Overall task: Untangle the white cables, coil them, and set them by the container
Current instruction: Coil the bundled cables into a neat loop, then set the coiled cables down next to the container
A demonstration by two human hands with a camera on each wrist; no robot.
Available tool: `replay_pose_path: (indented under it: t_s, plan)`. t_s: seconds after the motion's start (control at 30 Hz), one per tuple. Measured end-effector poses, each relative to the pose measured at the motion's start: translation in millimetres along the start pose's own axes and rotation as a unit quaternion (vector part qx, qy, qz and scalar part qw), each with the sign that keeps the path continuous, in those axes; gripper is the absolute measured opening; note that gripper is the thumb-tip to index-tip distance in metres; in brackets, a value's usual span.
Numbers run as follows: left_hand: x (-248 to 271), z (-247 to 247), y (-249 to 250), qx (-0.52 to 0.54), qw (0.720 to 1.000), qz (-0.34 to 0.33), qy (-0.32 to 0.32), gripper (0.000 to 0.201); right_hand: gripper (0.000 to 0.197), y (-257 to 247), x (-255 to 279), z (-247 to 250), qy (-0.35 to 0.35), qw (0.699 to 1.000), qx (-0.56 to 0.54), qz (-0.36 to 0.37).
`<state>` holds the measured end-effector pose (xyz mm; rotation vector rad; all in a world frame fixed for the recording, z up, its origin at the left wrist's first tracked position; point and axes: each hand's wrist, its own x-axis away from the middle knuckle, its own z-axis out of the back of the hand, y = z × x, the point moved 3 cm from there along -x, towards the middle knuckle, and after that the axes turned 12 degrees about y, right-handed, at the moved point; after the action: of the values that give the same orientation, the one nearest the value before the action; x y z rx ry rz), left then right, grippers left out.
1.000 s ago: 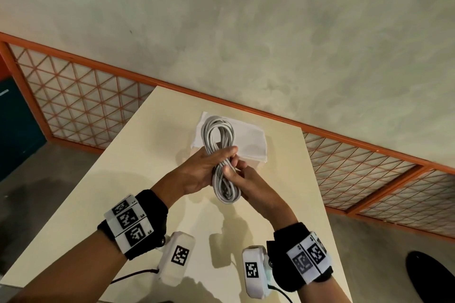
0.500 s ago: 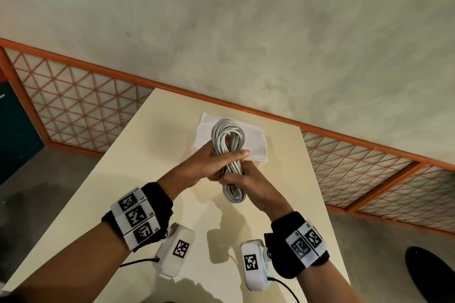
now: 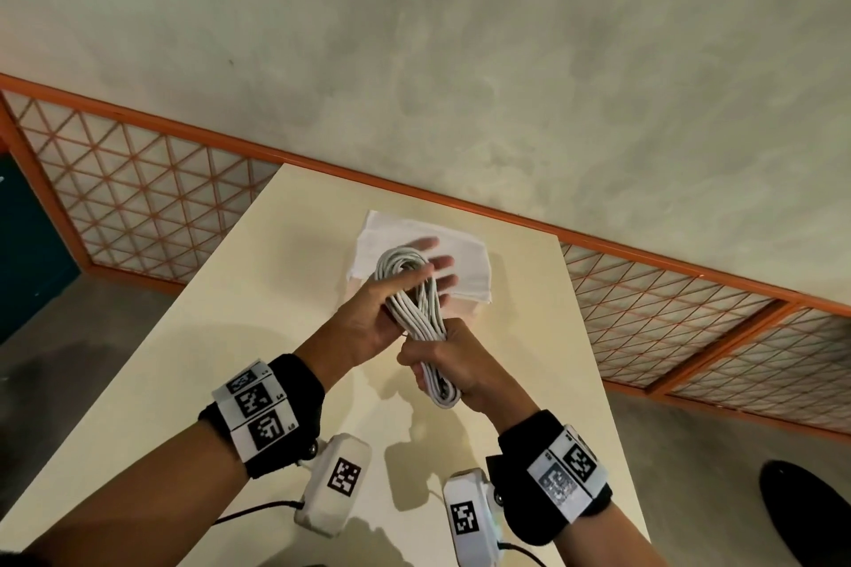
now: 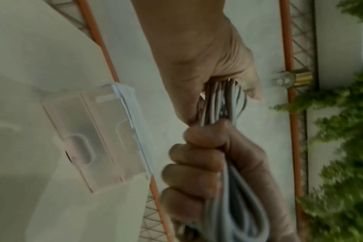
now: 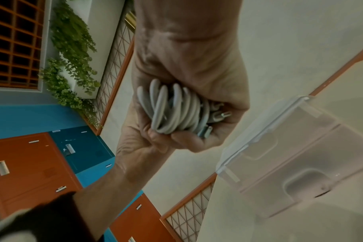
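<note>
A coiled bundle of white cable point(image 3: 421, 313) hangs in the air over the cream table point(image 3: 276, 313), just in front of a translucent container with a white lid point(image 3: 465, 262). My right hand point(image 3: 444, 359) holds the coil's lower half in a fist; the right wrist view shows the cable loops point(image 5: 170, 111) and metal plugs inside its curled fingers. My left hand point(image 3: 433, 274) lies against the coil's upper loop with straight, spread fingers. In the left wrist view the cable strands point(image 4: 224, 101) run from under my left palm into the right fist point(image 4: 199, 163), beside the container point(image 4: 106, 139).
The table is narrow, with edges close on the left and right. An orange-framed lattice fence point(image 3: 138, 198) runs behind it below a plastered wall. Orange and blue lockers point(image 5: 31, 163) and hanging plants point(image 5: 72, 41) show in the right wrist view. The container point(image 5: 290, 147) stands near the table's far edge.
My left hand has let go of the coil's middle and straightened its fingers. The right hand now grips the lower half in a full fist. The coil has moved slightly forward.
</note>
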<state>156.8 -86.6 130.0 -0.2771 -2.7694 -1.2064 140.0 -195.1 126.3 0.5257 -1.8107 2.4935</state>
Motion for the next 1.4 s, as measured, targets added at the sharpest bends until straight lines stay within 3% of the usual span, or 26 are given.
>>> replay_pose_path:
  t_s: [0.07, 0.17, 0.37, 0.47, 0.67, 0.77, 0.93, 1.1, 1.23, 1.4]
  plan:
    - [-1.8, -4.7, 2.6, 0.065, 0.998, -0.014, 0.004, 0.046, 0.028, -1.7, 1.7, 3.8, -0.014, 1.0, 0.007, 0.0]
    - [-6.3, -16.1, 1.4, 0.115, 0.992, 0.001, 0.06, 0.025, 0.025, -4.5, 2.8, 8.7, -0.014, 0.999, 0.035, 0.018]
    - [-19.4, -21.5, -15.3, 0.07, 0.978, 0.022, 0.195, 0.035, 0.014, 7.5, 5.2, 16.4, 0.06, 0.986, 0.134, 0.08]
    - [-18.1, -22.8, -24.3, 0.056, 0.979, 0.054, 0.191, 0.035, 0.014, 14.0, 8.1, 20.9, 0.044, 0.985, 0.146, 0.079]
    - [-7.5, -19.5, -16.7, 0.056, 0.983, 0.118, 0.133, 0.019, 0.019, 16.9, 6.9, 41.8, -0.061, 0.986, 0.145, 0.046]
    - [-5.9, -21.6, -19.6, 0.034, 0.982, 0.109, 0.151, 0.012, 0.022, 21.6, 9.6, 46.8, -0.092, 0.986, 0.135, 0.038]
    - [-2.5, -25.1, -34.7, 0.016, 0.99, 0.064, 0.122, 0.022, 0.029, 33.9, 10.5, 52.1, -0.116, 0.988, 0.097, 0.009]
    - [-13.8, -16.4, -61.2, 0.023, 0.974, 0.052, 0.221, 0.041, 0.025, 53.9, 8.8, 54.2, -0.14, 0.981, 0.133, 0.011]
    - [-19.8, -3.4, -82.9, 0.028, 0.954, 0.081, 0.288, 0.049, 0.026, 70.2, 2.5, 57.7, -0.111, 0.955, 0.266, 0.065]
    - [-34.6, 4.3, -98.6, 0.047, 0.959, 0.132, 0.245, 0.05, 0.025, 85.3, -0.8, 57.3, -0.155, 0.983, 0.101, 0.005]
